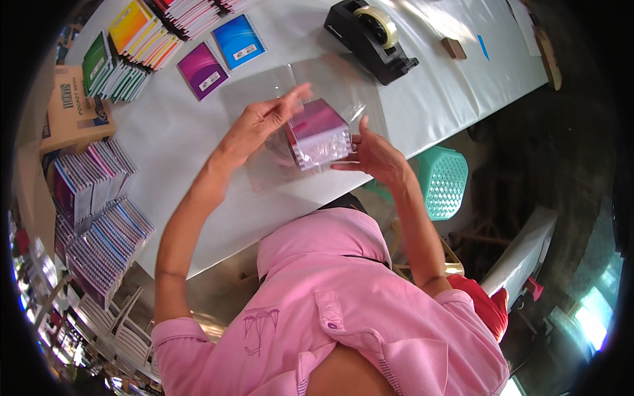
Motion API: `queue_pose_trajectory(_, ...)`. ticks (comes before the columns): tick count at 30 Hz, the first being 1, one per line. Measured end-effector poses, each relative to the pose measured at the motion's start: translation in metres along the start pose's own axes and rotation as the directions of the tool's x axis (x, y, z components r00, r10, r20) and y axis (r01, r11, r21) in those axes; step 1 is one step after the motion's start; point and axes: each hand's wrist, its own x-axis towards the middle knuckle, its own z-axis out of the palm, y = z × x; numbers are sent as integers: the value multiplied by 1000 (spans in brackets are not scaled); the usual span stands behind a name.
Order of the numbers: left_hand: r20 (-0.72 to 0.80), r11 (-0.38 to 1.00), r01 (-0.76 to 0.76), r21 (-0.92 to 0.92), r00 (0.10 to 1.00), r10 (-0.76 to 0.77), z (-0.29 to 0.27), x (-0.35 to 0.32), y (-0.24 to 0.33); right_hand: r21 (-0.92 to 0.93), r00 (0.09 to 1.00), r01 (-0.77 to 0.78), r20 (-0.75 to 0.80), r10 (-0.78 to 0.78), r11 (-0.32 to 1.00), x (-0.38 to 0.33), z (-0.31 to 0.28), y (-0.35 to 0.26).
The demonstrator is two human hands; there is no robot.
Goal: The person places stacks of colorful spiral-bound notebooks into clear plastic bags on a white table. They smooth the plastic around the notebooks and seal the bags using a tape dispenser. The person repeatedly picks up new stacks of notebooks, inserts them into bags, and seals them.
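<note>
"What's between those hands?"

"A purple notebook stack (318,124) in clear plastic (323,152). The left hand (267,117) is by its left side, fingers extended; the right hand (378,155) curves open at its right."

"And around it?"

"A black tape dispenser (360,43) stands beyond. Farther left, a blue notebook (238,41) and a purple notebook (202,69) lie flat, near each other."

Stacked notebooks (111,245), a carton (74,119) and tape dispenser (356,41) suggest a packing workshop.
</note>
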Motion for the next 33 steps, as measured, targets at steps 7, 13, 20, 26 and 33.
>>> queue_pose_trajectory(7,-437,810,-181,558,766,472,1,-16,-140,-545,932,-36,-322,-169,838,-13,28,-13)
queue_pose_trajectory(13,-264,603,-56,796,864,428,26,-35,-96,-556,922,374,312,-231,742,-24,143,-38)
queue_pose_trajectory(20,-250,472,-64,879,782,571,29,-3,-162,-602,795,469,606,-12,647,83,356,27)
queue_pose_trajectory(26,-514,827,-548,-130,750,416,34,20,-223,-448,624,545,781,13,709,115,449,77)
queue_pose_trajectory(33,-455,701,-118,703,684,571,34,-19,-140,-431,617,661,778,-118,614,145,501,83)
